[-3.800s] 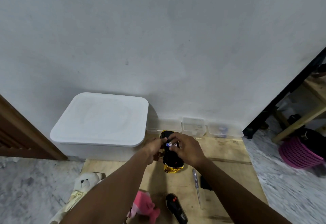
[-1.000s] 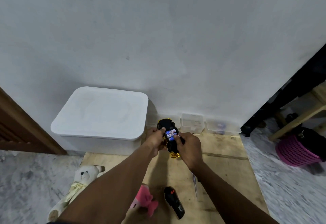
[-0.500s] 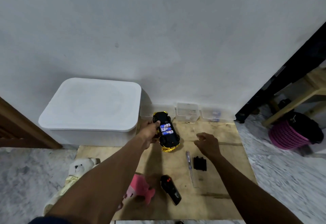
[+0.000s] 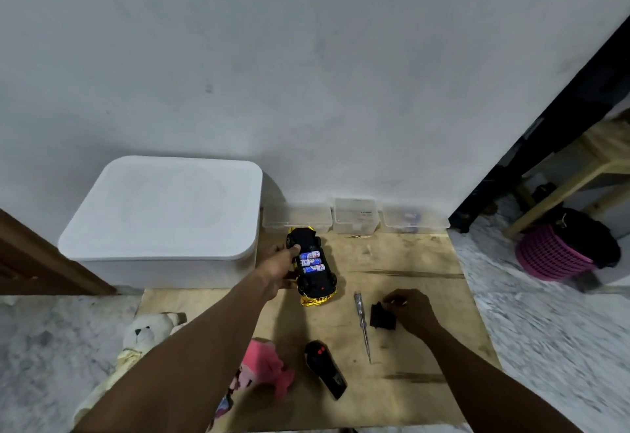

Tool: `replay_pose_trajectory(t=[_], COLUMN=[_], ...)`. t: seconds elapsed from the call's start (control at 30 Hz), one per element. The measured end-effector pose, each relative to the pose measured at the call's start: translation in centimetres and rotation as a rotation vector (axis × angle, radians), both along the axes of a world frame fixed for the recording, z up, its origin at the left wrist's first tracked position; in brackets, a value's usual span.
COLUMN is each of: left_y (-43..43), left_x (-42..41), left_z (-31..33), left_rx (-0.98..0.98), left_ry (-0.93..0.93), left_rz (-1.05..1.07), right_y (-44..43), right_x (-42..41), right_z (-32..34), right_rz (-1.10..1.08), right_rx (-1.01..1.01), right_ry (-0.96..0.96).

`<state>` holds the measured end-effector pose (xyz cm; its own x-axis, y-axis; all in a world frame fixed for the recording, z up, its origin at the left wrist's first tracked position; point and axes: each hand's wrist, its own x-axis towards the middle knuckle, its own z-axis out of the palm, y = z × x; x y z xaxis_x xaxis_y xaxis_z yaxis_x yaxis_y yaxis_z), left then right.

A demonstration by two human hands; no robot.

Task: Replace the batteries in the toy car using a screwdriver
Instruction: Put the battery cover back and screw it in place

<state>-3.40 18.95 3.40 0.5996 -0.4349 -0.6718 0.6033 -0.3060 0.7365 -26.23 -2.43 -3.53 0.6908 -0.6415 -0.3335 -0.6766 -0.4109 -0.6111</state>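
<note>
The toy car (image 4: pixel 315 287) is lying belly-up on the plywood board (image 4: pixel 409 262), towards the far left corner, nose pointing at the near edge. The left hand (image 4: pixel 278 267) is gripping it from the left side, thumb hooked over the chassis and fingers wrapped under the body. The compartment is sitting open, and three batteries (image 4: pixel 311 262) are showing in it, side by side.

Over to the right, the right hand (image 4: pixel 410 306) is coming down on the one black battery cover (image 4: pixel 381 318), fingers curled and pinching its far corner. One screwdriver (image 4: pixel 362 321) is lying just left of that cover, tip pointing at the near edge. One black remote (image 4: pixel 325 369) is resting near the near edge, with one pink plush toy (image 4: pixel 266 369) beside it.

One white teddy bear (image 4: pixel 146 332) is lying off the left edge. Three clear containers (image 4: pixel 356 216) are lining the far edge against the wall, next to one big white lidded bin (image 4: pixel 163 207).
</note>
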Motion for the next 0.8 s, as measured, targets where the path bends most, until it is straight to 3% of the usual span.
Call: replay_pose_trajectory(t=[0.17, 0.4, 0.63, 0.8], left_y=[0.4, 1.5, 2.0, 1.9], left_x=[-0.1, 0.2, 0.3, 0.5], left_z=[0.2, 0.3, 0.8, 1.1], left_rx=[0.011, -0.034, -0.118, -0.182], left_ry=[0.007, 0.001, -0.016, -0.016], left_rz=[-0.004, -0.018, -0.087, -0.070], right_y=[-0.7, 0.5, 5.4, 7.0], right_x=[0.0, 4.9, 11.0, 12.8], right_z=[1.9, 5.8, 10.7, 10.7], right_rz=[-0.164, -0.289, 0.076, 0.190], right_rx=[0.337, 0.595, 0.482, 0.241], right_ry=[-0.187, -0.425, -0.591, -0.616])
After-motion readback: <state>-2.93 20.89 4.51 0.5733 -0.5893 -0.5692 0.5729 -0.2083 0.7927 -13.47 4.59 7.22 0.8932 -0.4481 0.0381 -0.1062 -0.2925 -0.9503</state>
